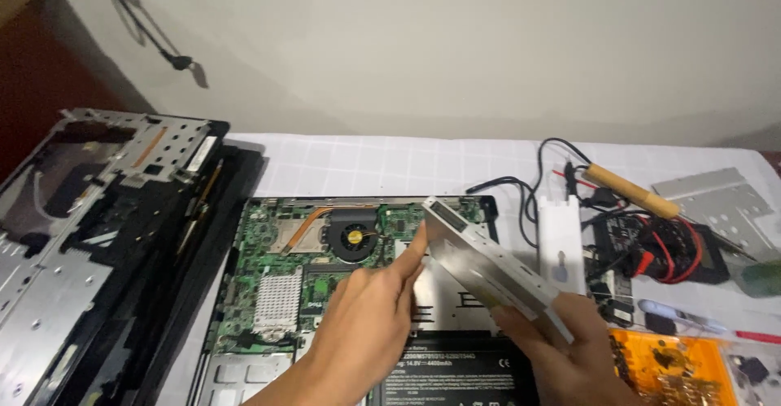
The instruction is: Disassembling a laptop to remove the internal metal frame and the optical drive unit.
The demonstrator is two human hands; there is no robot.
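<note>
An opened laptop base [268, 251] lies in front of me with its green circuit board, copper heat pipe and round fan [355, 233] exposed. Above its right half I hold a flat silver optical drive [488, 264], tilted. My right hand [573, 353] grips the drive's near end. My left hand [366, 325] reaches over the board, with its fingertips touching the drive's left edge. A black battery [455, 373] sits at the base's near edge, partly hidden by my hands.
A removed laptop cover with a metal frame [89, 235] lies at the left. At the right are a wooden-handled soldering iron [630, 190], a white rectangular box [560, 247], a meter with red leads [659, 247], a metal bracket [720, 203] and an orange parts tray [671, 369].
</note>
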